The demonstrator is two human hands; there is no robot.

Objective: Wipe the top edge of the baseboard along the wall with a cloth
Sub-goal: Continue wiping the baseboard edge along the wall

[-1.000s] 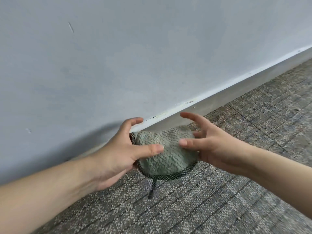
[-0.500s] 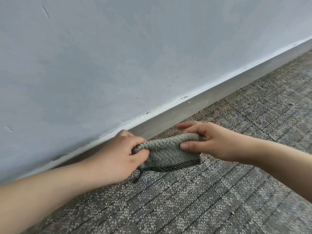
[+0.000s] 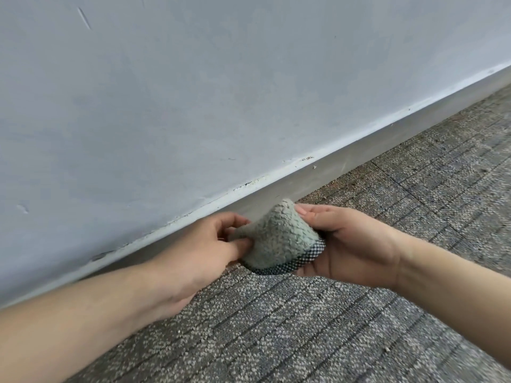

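A pale green textured cloth (image 3: 276, 239) with a dark checked border is folded over and held between both hands, just above the carpet and close in front of the baseboard (image 3: 345, 167). My left hand (image 3: 204, 250) pinches its left end with thumb and fingers. My right hand (image 3: 348, 244) cups it from the right and underneath, palm up. The grey baseboard runs diagonally from lower left to upper right. Its top edge is a pale strip with chipped paint and dark specks where it meets the wall.
A light blue-grey wall (image 3: 193, 92) with a few scuffs fills the upper part of the view. Grey patterned carpet tiles (image 3: 359, 327) cover the floor, with some crumbs and dirt along the foot of the baseboard.
The cloth went from flat on the carpet to lifted and folded. My right hand turned palm up under it, and both hands drew closer together.
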